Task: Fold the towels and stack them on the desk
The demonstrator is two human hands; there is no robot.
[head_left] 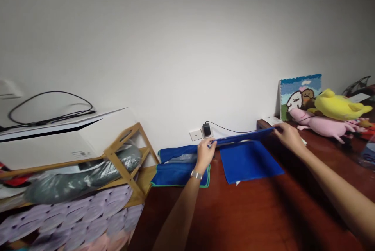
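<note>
- Holding one raised blue cloth [243, 137] between both hands; it spans the gap from left grip [205, 152] to right grip [288, 137], lifted above the counter [231, 216] and seen nearly edge-on.
- Left grip: thumb and fingers pinched on the cloth's left end. Metal-banded watch [196, 174] on the wrist just below it.
- Right grip: fingers closed on the cloth's right end, slightly higher in view than the left.
- Flat blue cloth [250, 165]: lying on the counter below and between the two grips; small white tag [237, 183] showing at its near edge. Any join with the raised cloth: cannot tell.
- Green-edged blue cloth [175, 175]: on the counter, left of the left grip and partly behind that hand.
- Black charger [206, 129]: plugged into the wall just beyond the left grip, its thin cord running toward the right grip.
- Right of the right grip: pink plush toy [325, 125] nearby, yellow plush toy [336, 106] on top of it, dog picture [301, 96] upright behind them.
- Well left of the left grip: wooden rack [136, 180] bearing a white box [52, 145], with a plastic-wrapped bundle [67, 186] beneath.
</note>
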